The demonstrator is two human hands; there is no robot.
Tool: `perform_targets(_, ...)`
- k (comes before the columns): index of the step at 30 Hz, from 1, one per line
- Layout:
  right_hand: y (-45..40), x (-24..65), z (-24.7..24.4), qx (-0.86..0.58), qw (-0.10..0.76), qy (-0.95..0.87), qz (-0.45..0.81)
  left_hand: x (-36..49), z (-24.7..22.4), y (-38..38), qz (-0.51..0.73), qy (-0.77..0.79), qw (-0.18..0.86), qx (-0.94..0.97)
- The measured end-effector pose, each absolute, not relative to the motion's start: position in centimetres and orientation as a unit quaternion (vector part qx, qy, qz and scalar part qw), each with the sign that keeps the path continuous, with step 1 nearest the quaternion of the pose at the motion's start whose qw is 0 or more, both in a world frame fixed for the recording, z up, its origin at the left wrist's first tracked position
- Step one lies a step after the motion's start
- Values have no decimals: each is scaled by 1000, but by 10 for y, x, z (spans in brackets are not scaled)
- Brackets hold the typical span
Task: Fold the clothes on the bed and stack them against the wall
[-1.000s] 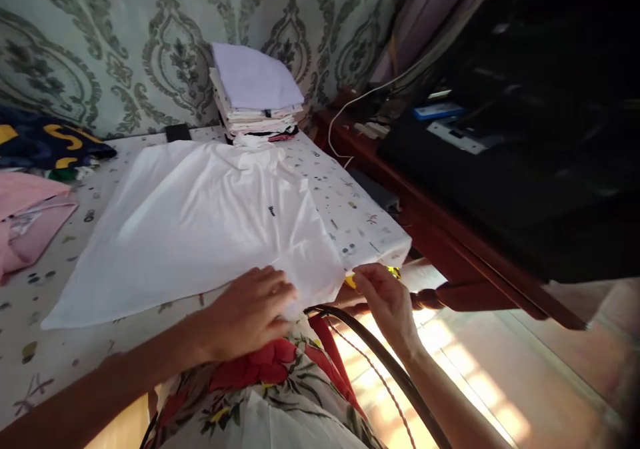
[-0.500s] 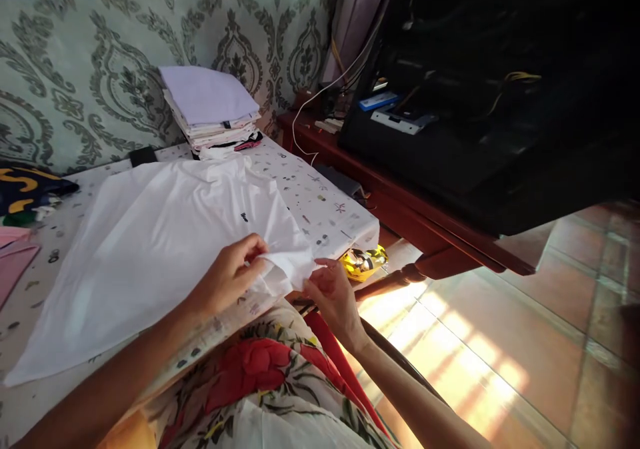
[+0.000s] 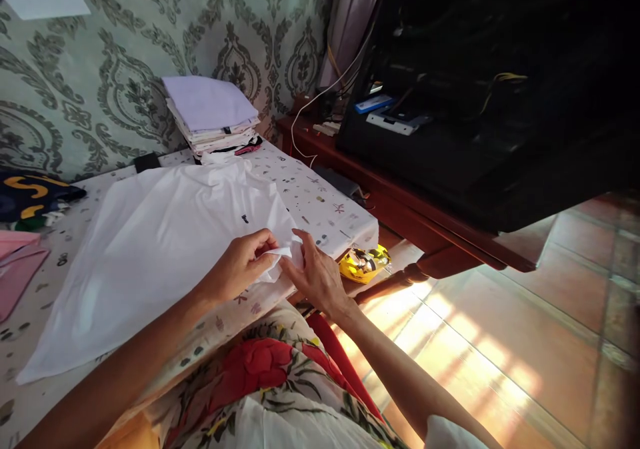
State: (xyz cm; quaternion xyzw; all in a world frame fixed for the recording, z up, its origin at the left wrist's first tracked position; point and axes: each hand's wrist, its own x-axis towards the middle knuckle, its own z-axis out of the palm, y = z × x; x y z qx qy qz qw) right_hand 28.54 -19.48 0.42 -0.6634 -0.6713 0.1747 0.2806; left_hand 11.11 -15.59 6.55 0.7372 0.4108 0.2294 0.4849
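A white T-shirt (image 3: 165,235) with a small dark print on the chest lies spread over the patterned table cover (image 3: 345,225). At its near right part, by the table's edge, both hands work on the sleeve. My left hand (image 3: 245,262) pinches a fold of the sleeve between thumb and fingers. Just to the right, my right hand (image 3: 317,272) has its thumb and forefinger on the sleeve's end, with white cloth between them. The two hands are close together but apart.
A stack of folded clothes (image 3: 213,105) stands by the wall. Pink cloth (image 3: 20,269) and a dark printed garment (image 3: 37,195) lie at left. To the right are a dark red wooden stand (image 3: 415,222), a large black screen (image 3: 480,115) and a yellow shiny packet (image 3: 363,262).
My right hand has moved left and slightly up, nearer my left hand. The sleeve's end, stretched out to the right before, is now gathered between the hands. The view has shifted slightly.
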Motion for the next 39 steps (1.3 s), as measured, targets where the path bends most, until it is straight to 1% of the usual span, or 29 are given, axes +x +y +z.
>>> perform_targets(5,-192,278,3,-679,277,-663,150,111,66,-160,239,404,452,759)
perform_targets(8,-188,287,-1,-690,295,-649,129,110,63,-165,214,411,399,791)
perform_targets(10,-189,299,-2,-695,322,-631,120,108,60,-169,187,424,331,822)
perform_targets(14,-205,321,1,-689,385,-599,134,97,50,-176,108,446,143,877)
perform_targets(16,-215,326,4,-677,409,-592,153,90,47,-180,69,450,101,885)
perform_targets(18,-222,328,5,-672,419,-587,168,83,47,-184,57,439,112,890)
perform_targets(22,-228,329,-3,-665,415,-587,204,74,52,-191,85,395,156,901)
perform_targets(24,-229,329,-11,-661,417,-581,228,71,54,-187,66,367,196,907)
perform_targets(27,-231,330,-23,-654,426,-565,267,69,53,-160,29,332,311,890)
perform_targets(29,-232,329,-29,-649,436,-552,290,72,48,-125,51,343,367,863)
perform_targets(30,-233,329,-30,-647,441,-545,299,76,46,-105,76,358,374,852)
perform_targets(32,-234,328,-33,-643,450,-534,314,91,40,-60,136,393,346,841)
perform_targets(34,-235,329,-37,-638,457,-527,326,111,35,-18,166,427,291,840)
perform_targets(36,-236,330,-40,-631,465,-521,337,131,32,15,147,458,223,848)
perform_targets(39,-238,330,-46,-627,479,-510,343,151,27,45,77,493,148,854)
